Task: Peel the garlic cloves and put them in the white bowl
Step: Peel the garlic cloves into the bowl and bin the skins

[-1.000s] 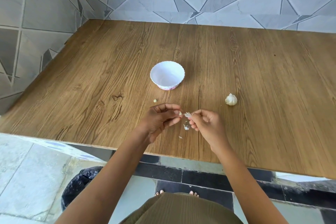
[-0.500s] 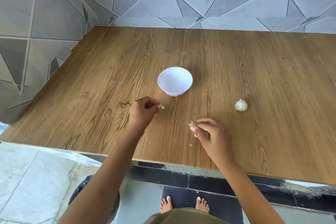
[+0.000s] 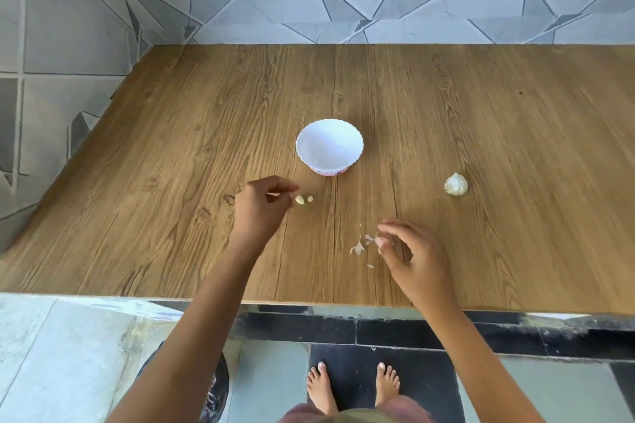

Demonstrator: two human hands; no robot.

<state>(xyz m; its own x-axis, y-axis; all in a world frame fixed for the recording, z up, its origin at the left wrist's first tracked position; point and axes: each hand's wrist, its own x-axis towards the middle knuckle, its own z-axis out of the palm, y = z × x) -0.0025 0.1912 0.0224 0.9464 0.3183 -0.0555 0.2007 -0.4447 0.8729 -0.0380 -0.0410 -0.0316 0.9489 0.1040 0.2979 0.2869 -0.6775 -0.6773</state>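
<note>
Your left hand point(image 3: 263, 208) curls its fingers with the peeled clove point(image 3: 300, 199) right at their tips; I cannot tell whether you pinch it or it lies on the table point(image 3: 165, 182). A small bit point(image 3: 310, 198) sits just beside it. Your right hand point(image 3: 410, 251) hangs loose, gripping nothing plainly, over the skin scraps point(image 3: 358, 247). The white bowl point(image 3: 331, 169) stands near, beyond the clove. Take a firm pinch, carry the clove over the rim, and drop it inside. The garlic bulb point(image 3: 455, 184) waits to your right.
</note>
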